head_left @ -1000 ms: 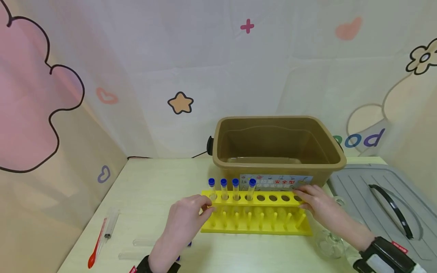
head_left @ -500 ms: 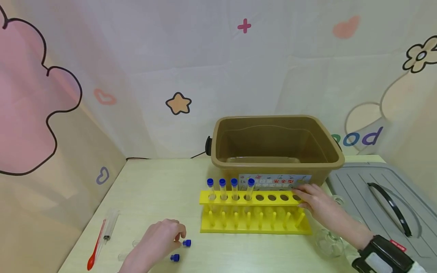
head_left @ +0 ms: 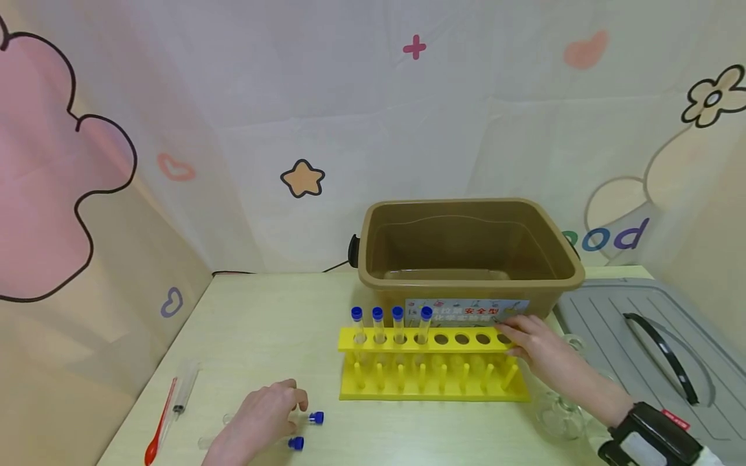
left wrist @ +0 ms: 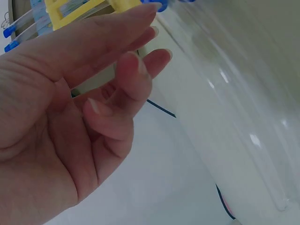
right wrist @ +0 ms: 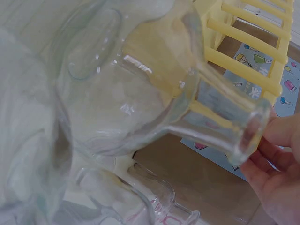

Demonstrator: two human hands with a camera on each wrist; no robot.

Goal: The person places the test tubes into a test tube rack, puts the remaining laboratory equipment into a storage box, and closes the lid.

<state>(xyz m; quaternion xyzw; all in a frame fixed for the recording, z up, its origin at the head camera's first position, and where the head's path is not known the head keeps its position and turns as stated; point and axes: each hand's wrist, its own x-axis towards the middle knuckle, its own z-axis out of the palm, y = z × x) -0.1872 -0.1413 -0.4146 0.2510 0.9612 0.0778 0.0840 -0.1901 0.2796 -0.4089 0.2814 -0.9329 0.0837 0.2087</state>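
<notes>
A yellow test tube rack [head_left: 434, 393] stands before the brown bin, with several blue-capped test tubes upright in its left holes. My right hand [head_left: 539, 346] grips the rack's right end, fingers over the top bar and thumb at the front. My left hand [head_left: 259, 417] hovers low over two capped test tubes lying on the table, hiding their middles; their blue caps [head_left: 316, 418] stick out to the right. In the left wrist view a clear test tube [left wrist: 253, 140] lies beyond the loosely bent fingers, and nothing sits between thumb and fingers.
Behind the rack is a brown bin [head_left: 472, 285]; its grey lid [head_left: 618, 336] lies at the right. Clear glass flasks [right wrist: 126, 70] stand under my right forearm. A syringe [head_left: 185, 388] and a red-ended dropper [head_left: 153, 446] lie at the left.
My left hand has left the rack's left end and moved down and left to the lying test tubes. The right hand keeps its place on the rack.
</notes>
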